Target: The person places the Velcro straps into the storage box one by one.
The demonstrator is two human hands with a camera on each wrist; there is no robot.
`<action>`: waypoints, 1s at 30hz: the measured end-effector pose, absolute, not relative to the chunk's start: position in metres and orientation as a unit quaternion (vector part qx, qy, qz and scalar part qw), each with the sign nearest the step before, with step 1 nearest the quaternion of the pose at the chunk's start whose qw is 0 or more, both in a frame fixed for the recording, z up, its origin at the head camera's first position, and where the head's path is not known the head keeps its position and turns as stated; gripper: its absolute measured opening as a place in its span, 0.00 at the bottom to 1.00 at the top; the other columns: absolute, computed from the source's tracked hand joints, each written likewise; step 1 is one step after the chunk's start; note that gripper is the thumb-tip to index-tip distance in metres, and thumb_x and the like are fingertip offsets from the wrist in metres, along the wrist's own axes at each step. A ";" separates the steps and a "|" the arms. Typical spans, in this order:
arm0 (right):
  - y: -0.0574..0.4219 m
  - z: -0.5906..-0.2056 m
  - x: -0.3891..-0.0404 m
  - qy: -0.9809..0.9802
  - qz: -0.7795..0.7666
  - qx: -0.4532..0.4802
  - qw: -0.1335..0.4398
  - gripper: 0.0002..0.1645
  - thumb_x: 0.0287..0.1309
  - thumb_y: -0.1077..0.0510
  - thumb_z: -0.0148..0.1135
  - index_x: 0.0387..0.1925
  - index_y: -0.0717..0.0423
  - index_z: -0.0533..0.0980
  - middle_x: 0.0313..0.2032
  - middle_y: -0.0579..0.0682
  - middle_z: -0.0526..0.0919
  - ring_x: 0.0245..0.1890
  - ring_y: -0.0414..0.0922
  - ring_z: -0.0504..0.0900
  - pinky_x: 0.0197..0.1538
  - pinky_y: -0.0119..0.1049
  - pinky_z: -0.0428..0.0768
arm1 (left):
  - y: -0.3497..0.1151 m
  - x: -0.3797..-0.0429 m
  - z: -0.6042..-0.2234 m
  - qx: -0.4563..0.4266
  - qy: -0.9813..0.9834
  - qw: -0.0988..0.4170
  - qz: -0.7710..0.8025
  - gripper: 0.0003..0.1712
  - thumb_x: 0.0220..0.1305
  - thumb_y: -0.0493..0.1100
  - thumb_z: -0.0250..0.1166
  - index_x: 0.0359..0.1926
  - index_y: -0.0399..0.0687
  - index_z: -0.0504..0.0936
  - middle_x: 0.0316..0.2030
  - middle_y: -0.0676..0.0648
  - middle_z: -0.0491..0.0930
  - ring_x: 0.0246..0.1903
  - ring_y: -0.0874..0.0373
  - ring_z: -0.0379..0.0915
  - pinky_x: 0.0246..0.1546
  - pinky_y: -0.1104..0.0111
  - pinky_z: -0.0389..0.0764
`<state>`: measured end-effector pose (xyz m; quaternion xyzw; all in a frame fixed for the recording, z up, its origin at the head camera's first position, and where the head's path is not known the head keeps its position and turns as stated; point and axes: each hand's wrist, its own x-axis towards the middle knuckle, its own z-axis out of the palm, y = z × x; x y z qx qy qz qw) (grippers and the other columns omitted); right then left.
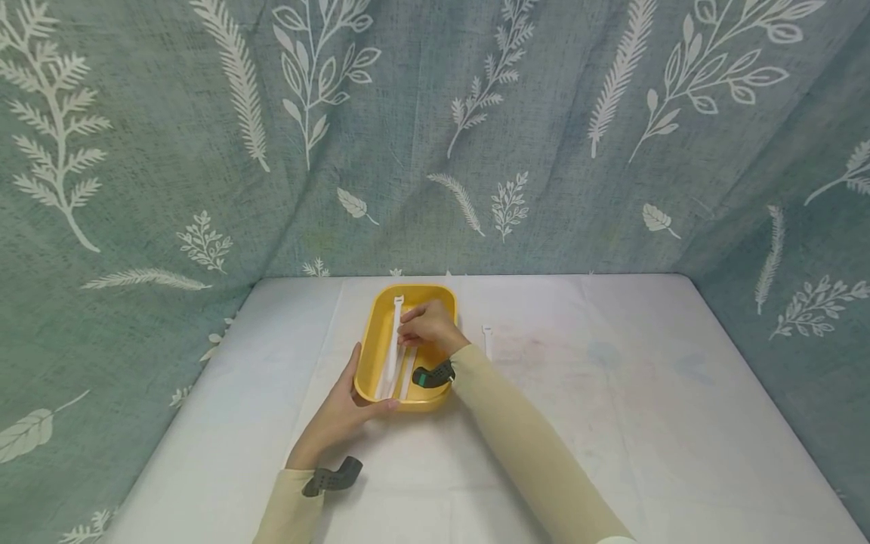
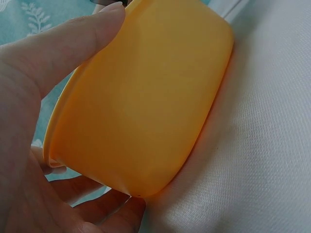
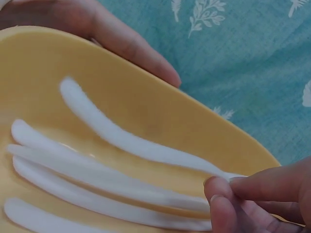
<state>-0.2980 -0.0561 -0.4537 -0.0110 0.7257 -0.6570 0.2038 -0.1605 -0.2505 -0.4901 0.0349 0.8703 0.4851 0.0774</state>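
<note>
A yellow plastic bin (image 1: 368, 355) stands on the white-covered table. My left hand (image 1: 337, 412) grips its near left corner, thumb along the near rim and fingers spread against the left side, as the left wrist view shows. Inside the bin my right hand (image 1: 430, 326) pinches a white strap (image 3: 131, 145), which looks like a hook-and-loop cable tie; its slotted head (image 1: 399, 301) points toward the far end. Several more white straps (image 3: 102, 174) lie side by side on the bin's floor below it, partly hidden by the right fingers.
Just right of the bin, another white strap (image 1: 487, 340) lies on the table (image 1: 612, 393), its near part hidden behind the right forearm. A green leaf-patterned cloth (image 1: 408, 136) hangs behind and at both sides. Each wrist wears a dark band.
</note>
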 end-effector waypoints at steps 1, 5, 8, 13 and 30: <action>-0.056 -0.454 -0.298 0.728 -0.655 -0.012 0.204 0.10 0.58 0.71 0.70 0.43 0.70 0.84 0.36 0.66 0.90 0.25 0.46 0.90 0.42 0.43 0.92 | -0.250 -0.161 -0.490 0.034 0.871 0.078 0.484 0.77 0.55 0.61 0.79 0.84 0.56 0.29 0.84 0.44 0.36 0.83 0.41 0.42 0.81 0.42 0.51; -0.058 -0.454 -0.296 0.738 -0.643 -0.013 0.203 0.11 0.58 0.71 0.70 0.44 0.71 0.84 0.38 0.68 0.90 0.30 0.52 0.92 0.46 0.46 0.91 | -0.250 -0.161 -0.489 0.029 0.876 0.083 0.475 0.77 0.55 0.63 0.78 0.84 0.56 0.29 0.85 0.44 0.36 0.83 0.41 0.39 0.81 0.41 0.49; -0.058 -0.457 -0.296 0.746 -0.635 -0.016 0.200 0.11 0.59 0.71 0.70 0.43 0.71 0.84 0.37 0.68 0.90 0.29 0.52 0.92 0.45 0.46 0.91 | -0.250 -0.161 -0.489 0.028 0.876 0.085 0.474 0.77 0.54 0.63 0.78 0.84 0.57 0.29 0.85 0.45 0.36 0.83 0.41 0.38 0.81 0.41 0.48; -0.058 -0.459 -0.296 0.750 -0.631 -0.013 0.199 0.10 0.59 0.71 0.70 0.43 0.72 0.84 0.35 0.68 0.90 0.24 0.48 0.90 0.41 0.44 0.92 | -0.249 -0.162 -0.490 0.030 0.877 0.081 0.472 0.77 0.53 0.65 0.78 0.84 0.58 0.29 0.85 0.45 0.36 0.83 0.41 0.39 0.81 0.41 0.49; -0.061 -0.460 -0.291 0.765 -0.614 -0.020 0.194 0.07 0.58 0.72 0.69 0.39 0.72 0.83 0.34 0.69 0.90 0.29 0.54 0.92 0.38 0.43 0.92 | -0.252 -0.161 -0.491 0.033 0.874 0.081 0.479 0.77 0.54 0.63 0.78 0.84 0.56 0.29 0.84 0.44 0.36 0.83 0.40 0.39 0.81 0.41 0.48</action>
